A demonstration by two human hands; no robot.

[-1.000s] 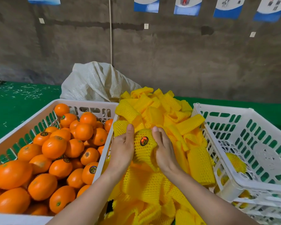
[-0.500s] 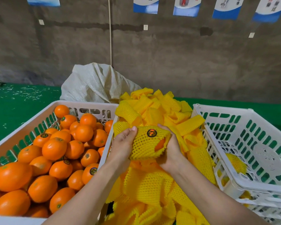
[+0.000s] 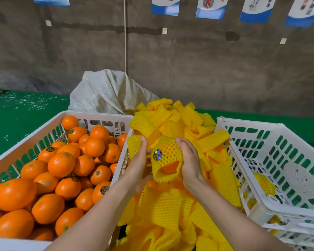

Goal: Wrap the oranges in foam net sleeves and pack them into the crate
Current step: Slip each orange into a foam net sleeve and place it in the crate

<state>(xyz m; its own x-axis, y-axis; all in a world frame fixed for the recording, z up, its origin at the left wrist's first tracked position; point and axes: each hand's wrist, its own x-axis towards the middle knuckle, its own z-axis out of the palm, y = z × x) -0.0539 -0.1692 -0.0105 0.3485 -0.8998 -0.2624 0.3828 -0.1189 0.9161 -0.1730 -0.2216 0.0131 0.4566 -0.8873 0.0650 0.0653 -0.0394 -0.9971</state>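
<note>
The crate of bare oranges (image 3: 96,115) fills the lower left of the frame. The white packing crate (image 3: 252,124) takes up the right side and holds one sleeved orange (image 3: 264,183) low against its near wall. Between the two crates, in the centre, lies a heap of yellow foam net sleeves (image 3: 170,211), with a pale sack (image 3: 107,93) behind it.

Above the heap, both hands cup the orange being wrapped (image 3: 168,154), the left hand (image 3: 137,165) on its left flank and the right hand (image 3: 189,160) on its right, fingers curled round the net. The sleeve runs from upper to lower frame. Its open mouth faces the bottom edge, and bare peel shows there, so the net probably needs tugging further down.

The packing crate lies to the right, nearer the right hand. Its raised rim and the sleeves piled against it are in the way of a move across.
</note>
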